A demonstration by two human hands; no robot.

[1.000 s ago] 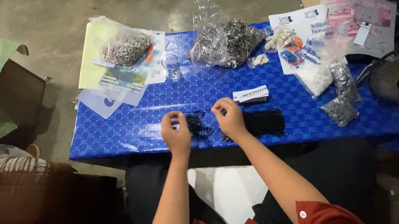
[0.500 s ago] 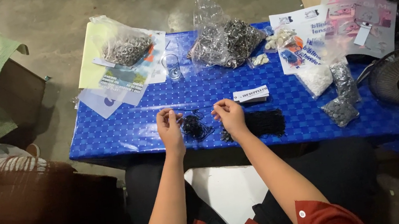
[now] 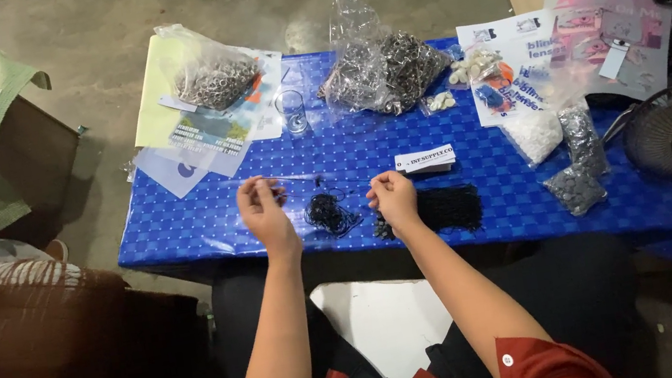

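Your left hand (image 3: 265, 214): fingers pinched, contents unclear | your right hand (image 3: 394, 199): closed, contents unclear | small coil of thin black cord (image 3: 328, 213) between them, near blue checkered desk (image 3: 182, 236) front edge

- thin black cord (image 3: 325, 189): a fine dark strand stretched taut between the two raised hands, above the blue table; barely visible against the cloth
- small black coil (image 3: 329, 213): loose tangled loop of dark cord lying flat; between both hands
- black mesh piece (image 3: 438, 210): dark rectangular strip, flat; just beside the right hand
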